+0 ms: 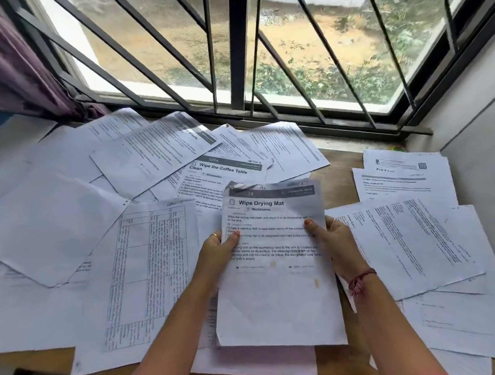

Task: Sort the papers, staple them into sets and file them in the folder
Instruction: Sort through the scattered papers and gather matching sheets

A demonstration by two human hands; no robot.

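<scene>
Both grips grasp the "Wipe Drying Mat" sheet (276,264): left hand (217,250) pinching its left edge, right hand (334,243) its right, possibly several sheets, mid-frame above the bench (343,170).

Wooden table (341,167): loose printed papers (155,158) scattered across.

A wooden table (342,164) stands directly against a barred window (240,47). A purple curtain (18,77) hangs at the left side of the window. A white wall (483,109) borders the table on the right.
</scene>
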